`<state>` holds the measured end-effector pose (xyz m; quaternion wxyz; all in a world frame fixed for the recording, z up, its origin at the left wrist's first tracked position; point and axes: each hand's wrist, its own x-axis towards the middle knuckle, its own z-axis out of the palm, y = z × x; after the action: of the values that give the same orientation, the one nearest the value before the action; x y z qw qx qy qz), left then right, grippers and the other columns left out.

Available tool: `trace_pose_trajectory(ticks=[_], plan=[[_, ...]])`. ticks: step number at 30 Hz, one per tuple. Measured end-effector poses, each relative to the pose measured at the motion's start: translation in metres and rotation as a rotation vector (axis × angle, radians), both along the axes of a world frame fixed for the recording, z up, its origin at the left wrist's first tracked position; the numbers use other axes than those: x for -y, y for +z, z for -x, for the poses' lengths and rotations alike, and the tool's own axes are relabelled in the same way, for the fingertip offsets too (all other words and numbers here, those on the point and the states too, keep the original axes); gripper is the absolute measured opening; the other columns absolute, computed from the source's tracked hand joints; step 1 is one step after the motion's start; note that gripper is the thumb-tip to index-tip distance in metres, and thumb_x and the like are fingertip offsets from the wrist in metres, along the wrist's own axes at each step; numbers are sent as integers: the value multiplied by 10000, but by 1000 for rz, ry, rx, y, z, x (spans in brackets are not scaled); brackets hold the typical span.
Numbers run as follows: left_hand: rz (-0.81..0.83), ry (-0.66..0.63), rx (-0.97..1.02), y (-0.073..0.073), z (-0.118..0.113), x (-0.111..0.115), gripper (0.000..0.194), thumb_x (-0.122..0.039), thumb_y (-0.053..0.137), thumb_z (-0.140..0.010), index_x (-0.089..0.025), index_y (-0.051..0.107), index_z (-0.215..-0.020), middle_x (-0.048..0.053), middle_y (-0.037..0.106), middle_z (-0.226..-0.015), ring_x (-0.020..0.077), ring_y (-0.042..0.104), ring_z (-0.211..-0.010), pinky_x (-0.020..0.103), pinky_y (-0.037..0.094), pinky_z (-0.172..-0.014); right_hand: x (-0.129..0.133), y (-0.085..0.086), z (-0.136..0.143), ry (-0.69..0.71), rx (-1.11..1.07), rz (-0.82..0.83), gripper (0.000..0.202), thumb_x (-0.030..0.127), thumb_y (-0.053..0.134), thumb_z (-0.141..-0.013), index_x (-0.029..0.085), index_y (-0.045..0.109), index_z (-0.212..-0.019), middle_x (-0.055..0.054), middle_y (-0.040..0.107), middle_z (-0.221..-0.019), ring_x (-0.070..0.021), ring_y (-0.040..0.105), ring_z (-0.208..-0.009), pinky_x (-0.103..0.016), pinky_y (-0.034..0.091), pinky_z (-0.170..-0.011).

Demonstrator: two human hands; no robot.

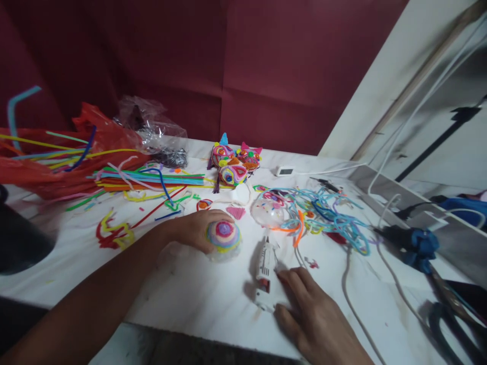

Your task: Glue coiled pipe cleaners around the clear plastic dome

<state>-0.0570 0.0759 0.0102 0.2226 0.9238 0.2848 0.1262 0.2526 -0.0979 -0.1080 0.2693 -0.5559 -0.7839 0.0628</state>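
Near the middle of the white table, a round dome [223, 235] with coloured rings, purple at its centre, rests on a clear base. My left hand [196, 230] is wrapped against its left side, thumb and fingers on its edge. Just to the right lies a white glue gun [265, 268], its nozzle pointing away. My right hand [310, 309] is beside the glue gun's handle, fingers apart around its right and near side, holding nothing. Behind the dome sits a pink felt triangle [236, 212]. A clear dome [268, 210] with coloured bits stands behind the glue gun.
Tangled blue and orange pipe cleaners [331, 213] lie at right. Decorated figures [233, 165] stand at the back. Bundled pipe cleaners [152, 177] and a red bag [102, 137] are at left. A cable [352, 289] and scissors [449, 324] lie at right.
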Motion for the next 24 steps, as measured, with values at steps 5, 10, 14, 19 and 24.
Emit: trace_pose_trajectory(ticks=[5,10,14,19,24], plan=[[-10,16,23,0,1,1,740,-235,740,-481,-273,469,-1168,27,556,-1227,243,532,-1117,313,395,-966,-12,10,-17,69,197,-83,456,239,689,-1078,219,802,-1520,-165,847,-1323,-320,888,-1072,-413,765,-840],[-19,32,8,0,-1,4,717,-241,742,-497,-280,473,-1161,40,550,-1240,248,527,-1131,315,393,-973,-28,22,-43,284,365,-282,395,227,778,-1038,228,838,-1428,-153,914,-1292,-349,920,-1046,-498,795,-903],[-10,65,-22,-3,-2,4,758,-267,748,-507,-277,440,-1199,47,520,-1279,252,505,-1164,318,381,-991,-42,54,-41,365,399,-329,175,215,772,-1020,261,877,-1152,-118,931,-1126,-332,910,-934,-453,767,-786],[44,114,-13,-5,-1,4,854,-264,754,-516,-255,355,-1272,57,467,-1335,265,483,-1194,328,387,-988,-92,113,-8,398,359,-262,266,204,679,-1121,196,904,-1263,-165,927,-1169,-320,907,-1028,-430,743,-898],[61,42,93,-2,-1,4,866,-324,764,-537,-226,338,-1284,75,450,-1348,250,468,-1209,317,373,-998,-173,135,53,401,274,-44,275,78,690,-1122,138,909,-1278,-203,923,-1290,-333,882,-1195,-436,678,-1050]])
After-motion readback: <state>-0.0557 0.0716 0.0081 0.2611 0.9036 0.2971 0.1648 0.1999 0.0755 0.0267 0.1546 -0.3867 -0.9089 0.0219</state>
